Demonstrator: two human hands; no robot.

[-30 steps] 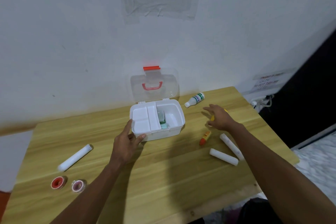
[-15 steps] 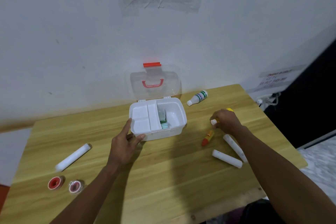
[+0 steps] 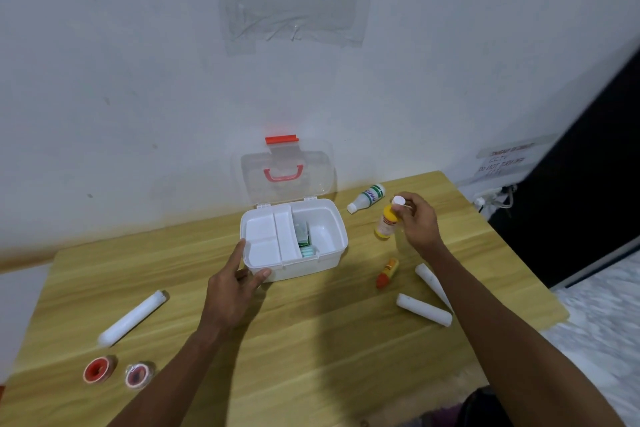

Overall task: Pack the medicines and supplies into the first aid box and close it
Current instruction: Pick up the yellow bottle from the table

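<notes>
The white first aid box (image 3: 322, 265) stands open on the wooden table (image 3: 311, 350), its clear lid (image 3: 287, 172) with a red handle upright against the wall. Green packets (image 3: 304, 236) lie in its middle compartment. My left hand (image 3: 235, 291) rests against the box's front left corner, thumb and fingers spread. To the right of the box, my right hand (image 3: 417, 222) holds a yellow bottle with a white cap (image 3: 388, 224) by its top, lifted above the table.
A white bottle with green label (image 3: 367, 198) lies behind the box's right side. A small orange tube (image 3: 387, 273) and two white rolls (image 3: 423, 309) (image 3: 429, 279) lie at right. At left lie a white roll (image 3: 133, 317) and two tape rolls (image 3: 98, 370) (image 3: 138, 374). The table edge is close at right.
My right hand closed on the yellow bottle at the right and lifted it off the table toward the box. My left hand stayed at the box's corner.
</notes>
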